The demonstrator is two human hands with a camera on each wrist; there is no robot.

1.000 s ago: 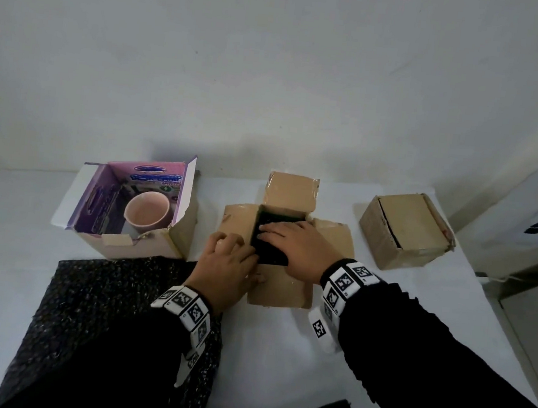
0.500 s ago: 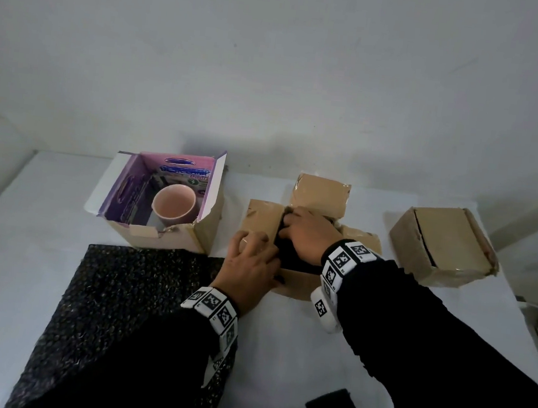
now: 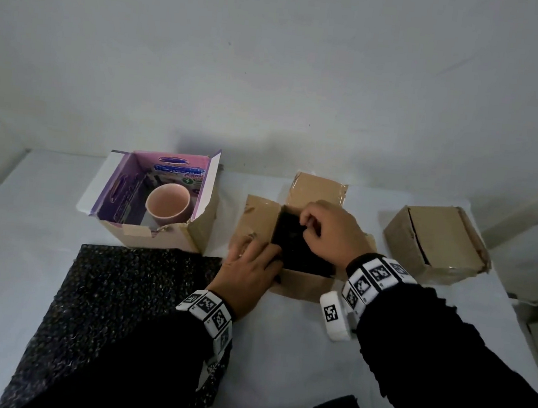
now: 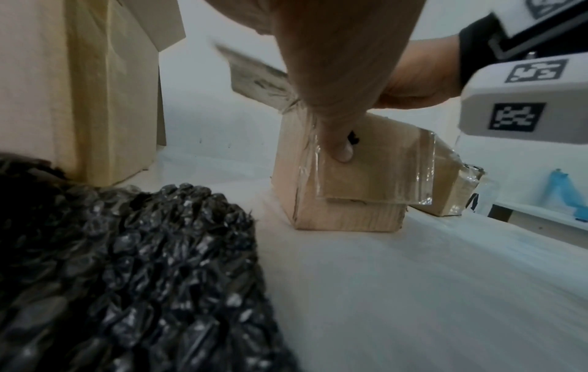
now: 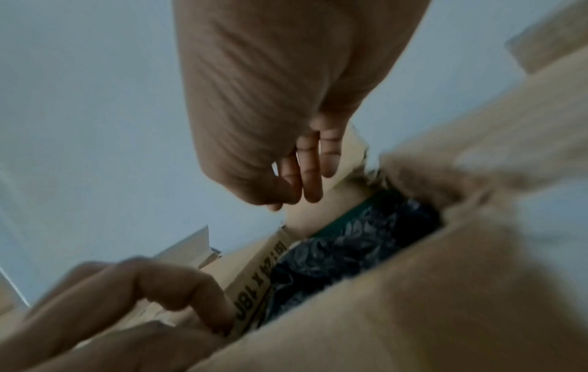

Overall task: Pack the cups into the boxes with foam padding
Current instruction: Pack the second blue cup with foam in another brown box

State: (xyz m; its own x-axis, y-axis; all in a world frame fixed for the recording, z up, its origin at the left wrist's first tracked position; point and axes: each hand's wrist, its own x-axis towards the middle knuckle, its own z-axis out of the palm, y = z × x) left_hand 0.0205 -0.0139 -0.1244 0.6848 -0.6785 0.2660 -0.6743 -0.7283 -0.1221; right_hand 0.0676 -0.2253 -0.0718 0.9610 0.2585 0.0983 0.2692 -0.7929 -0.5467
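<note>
Left hand (image 3: 246,276) curled over near-left corner of middle box (image 3: 261,218), thumb pressing its front wall. Right hand (image 3: 327,233) over the opening, fingertips bent on black foam (image 3: 293,243); real pinch or not, cannot tell. Cup (image 3: 168,205) well left of both hands, upright in purple box (image 3: 198,229). Risk: foam bunching and springing up, leaving no room for the cup; box sliding on the surface (image 3: 280,338) under a weak hold.

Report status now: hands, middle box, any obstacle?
Left hand grips the middle box at its near-left corner. Right hand tucks black foam padding inside. Pink cup sits in purple box. No obstacle seen.
</note>
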